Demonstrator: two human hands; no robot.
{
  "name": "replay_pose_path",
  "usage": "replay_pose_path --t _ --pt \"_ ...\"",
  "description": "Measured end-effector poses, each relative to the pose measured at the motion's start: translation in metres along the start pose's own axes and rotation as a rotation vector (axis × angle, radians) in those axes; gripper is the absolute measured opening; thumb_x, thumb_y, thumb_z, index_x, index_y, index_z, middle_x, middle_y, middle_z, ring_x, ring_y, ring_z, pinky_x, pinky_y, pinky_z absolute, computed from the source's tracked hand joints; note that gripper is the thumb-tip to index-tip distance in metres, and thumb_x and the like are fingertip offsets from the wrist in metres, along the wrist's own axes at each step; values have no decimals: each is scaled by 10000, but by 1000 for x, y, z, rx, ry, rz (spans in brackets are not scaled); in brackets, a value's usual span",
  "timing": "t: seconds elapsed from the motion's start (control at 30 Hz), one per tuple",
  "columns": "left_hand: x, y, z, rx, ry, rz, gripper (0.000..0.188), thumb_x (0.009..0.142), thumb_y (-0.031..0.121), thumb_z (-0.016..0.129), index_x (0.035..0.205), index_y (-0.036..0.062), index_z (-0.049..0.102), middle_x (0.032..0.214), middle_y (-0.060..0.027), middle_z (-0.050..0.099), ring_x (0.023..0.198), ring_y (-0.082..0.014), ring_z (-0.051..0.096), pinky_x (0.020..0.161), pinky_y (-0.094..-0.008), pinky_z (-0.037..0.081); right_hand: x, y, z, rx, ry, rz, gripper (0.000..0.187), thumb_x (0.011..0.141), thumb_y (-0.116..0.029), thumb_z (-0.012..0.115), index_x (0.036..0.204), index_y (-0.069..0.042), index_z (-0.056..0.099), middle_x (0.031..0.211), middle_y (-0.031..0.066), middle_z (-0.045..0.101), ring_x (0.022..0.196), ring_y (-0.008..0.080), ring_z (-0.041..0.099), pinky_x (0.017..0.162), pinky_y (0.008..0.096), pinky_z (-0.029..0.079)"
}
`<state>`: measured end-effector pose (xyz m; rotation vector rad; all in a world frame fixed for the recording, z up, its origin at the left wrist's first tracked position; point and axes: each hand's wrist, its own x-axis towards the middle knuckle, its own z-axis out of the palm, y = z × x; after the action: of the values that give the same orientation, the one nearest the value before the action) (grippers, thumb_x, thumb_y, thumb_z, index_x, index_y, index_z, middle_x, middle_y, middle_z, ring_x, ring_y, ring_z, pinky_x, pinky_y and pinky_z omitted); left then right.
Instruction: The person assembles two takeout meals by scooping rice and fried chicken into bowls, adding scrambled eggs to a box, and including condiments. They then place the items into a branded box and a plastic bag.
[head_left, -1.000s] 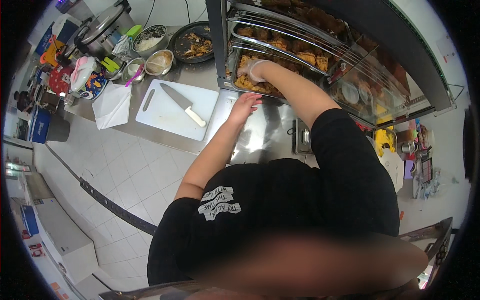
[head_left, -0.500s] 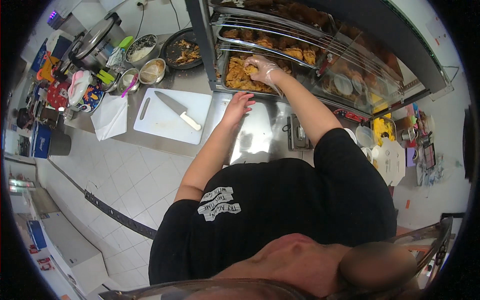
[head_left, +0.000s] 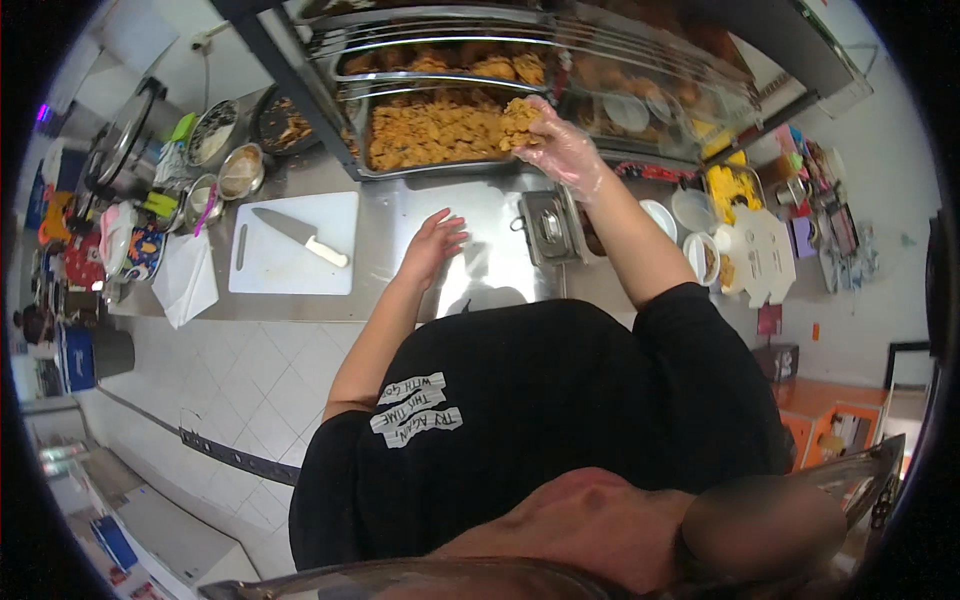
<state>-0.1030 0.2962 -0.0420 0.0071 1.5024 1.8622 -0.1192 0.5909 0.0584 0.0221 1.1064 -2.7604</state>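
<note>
My right hand (head_left: 565, 158), in a clear plastic glove, grips a clump of golden fried chicken (head_left: 519, 124) in front of the display cabinet. Behind it, a metal tray (head_left: 437, 170) on the lower shelf is full of small fried chicken pieces (head_left: 430, 132). Bare and holding nothing, my left hand (head_left: 432, 248) hovers over the steel counter (head_left: 385, 225) with its fingers apart. Nearest to it on the left lies a white cutting board (head_left: 268, 268), with a white-handled knife (head_left: 300, 236) resting across it.
Larger fried pieces (head_left: 500, 68) sit on the rack above. A lidded steel container (head_left: 552, 226) stands under my right forearm. Bowls (head_left: 242, 172), a dark pan (head_left: 268, 128) and a steel pot (head_left: 130, 135) crowd the left. White tubs (head_left: 692, 210) and a carton (head_left: 762, 255) are at the right.
My right hand has come out of the lower tray and moved right, lifting fried chicken with it. My left hand stays near the counter, fingers apart. The view has shifted rightward.
</note>
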Motion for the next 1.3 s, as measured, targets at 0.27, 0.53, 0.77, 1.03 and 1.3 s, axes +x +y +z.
replay_pose_path --t 0.27,0.53,0.77,1.03,1.3 --pt "-63 -48 -32 -70 122 -219 478 1014 201 500 1459 77 379 1314 -70 587 1102 -162 610 885 -276 496 -162 -99 -103 -159 153 -17 526 889 -26 560 1377 -122 390 1379 168 459 1222 337 544 926 449 569" --pt "-67 -86 -55 -139 114 -272 453 1020 208 481 1444 89 375 1345 -67 562 1093 -152 612 854 -266 498 -246 -104 -223 -466 536 305 414 870 -71 630 1249 -129 472 1127 77 591 961 211 642 814 332 573" --pt "-64 -75 -24 -99 111 -293 436 1022 207 475 1432 87 387 1314 -63 577 1091 -144 614 870 -271 491 -223 -78 -212 -890 687 503 312 861 -53 610 1169 -84 571 896 67 649 746 179 654 645 302 580" --pt "-71 -98 -31 -124 156 -346 423 1010 182 495 1412 72 417 1296 -71 585 1063 -152 614 853 -270 491 -236 -78 -224 -1047 744 423 423 841 25 569 1226 -148 608 1043 108 624 783 215 651 620 310 606" --pt "-79 -104 -27 -177 199 -348 422 1020 152 464 1410 9 392 1285 -131 574 1078 -196 609 913 -323 512 -235 -88 -218 -1218 659 537 424 857 -19 573 1267 -128 584 849 74 629 562 150 570 497 295 514"
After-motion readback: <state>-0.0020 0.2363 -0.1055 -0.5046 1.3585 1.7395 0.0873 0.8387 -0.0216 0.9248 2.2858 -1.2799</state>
